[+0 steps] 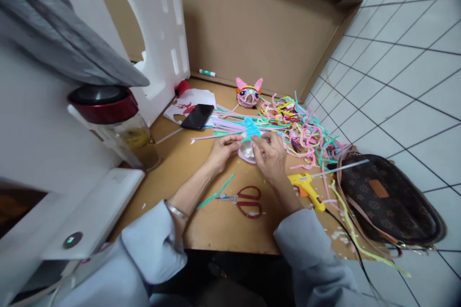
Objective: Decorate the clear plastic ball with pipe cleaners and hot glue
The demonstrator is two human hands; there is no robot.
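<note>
Pinching a blue pipe-cleaner figure [251, 130] steady, left hand [222, 149] and right hand [271, 156] close their fingers on it. Scissors [244, 200] lie just behind the fingers, within reach

Scissors [243, 200] lie before the hands, glue gun [307, 189] right, phone [197, 116] behind-left.

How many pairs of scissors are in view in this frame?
1. The red-handled scissors lie on the cardboard just in front of the hands. More could be hidden under the pipe cleaner pile.
</note>
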